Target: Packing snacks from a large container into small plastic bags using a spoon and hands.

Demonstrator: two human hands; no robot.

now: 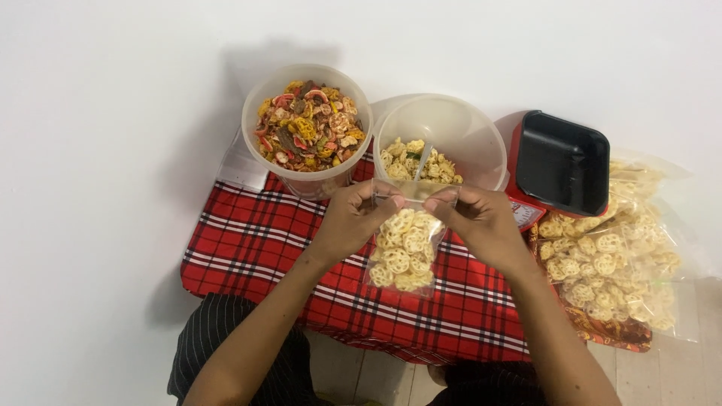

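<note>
Hanging between both hands, a small clear bag (pixel 404 252) of pale wheel-shaped snacks sits above the red plaid cloth (pixel 248 240). Left hand (pixel 353 218) and right hand (pixel 477 218) each pinch shut on the bag's top edge. Just behind: a clear tub (pixel 481 150) with the same snacks and a scoop; left of it, a tub of mixed coloured snacks (pixel 307 124). Right: black tray on a red scale (pixel 560 162), filled bags (pixel 624 263).

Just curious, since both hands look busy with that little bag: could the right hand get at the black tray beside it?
Probably yes. The right hand pinches the small clear bag, and the black tray sits open just beyond, nothing between them. It would need to let go first.
</note>
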